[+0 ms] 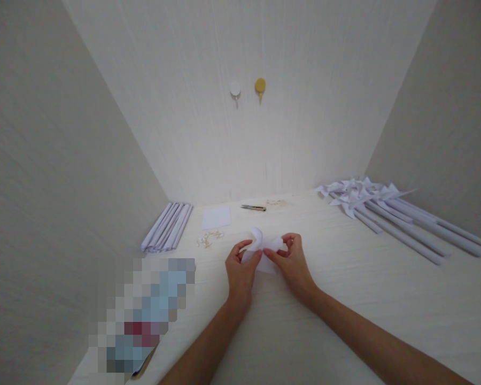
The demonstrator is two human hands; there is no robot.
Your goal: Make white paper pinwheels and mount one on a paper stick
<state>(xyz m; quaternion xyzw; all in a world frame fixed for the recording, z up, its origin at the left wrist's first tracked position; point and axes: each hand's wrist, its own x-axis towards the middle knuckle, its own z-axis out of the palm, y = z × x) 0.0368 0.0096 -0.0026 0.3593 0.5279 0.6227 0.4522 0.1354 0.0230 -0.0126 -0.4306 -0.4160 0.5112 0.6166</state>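
Both hands hold one white paper pinwheel over the table, its corners curled in toward the middle. My left hand pinches its left side, the thumb pressed near the centre. On the other side my right hand is closed on the paper, its thumb also close to the centre. Fingers cover part of the folds. Beyond the hands lie a white paper sheet and small scissors-like snips. Several small white-and-tan pieces are scattered left of the pinwheel.
Rolled white paper tubes lie side by side at the left. At the right is a pile of finished-looking pinwheels on paper sticks. Small tan bits lie near the back wall. Two hooks, one yellow, are on that wall. A blurred-out item lies front left.
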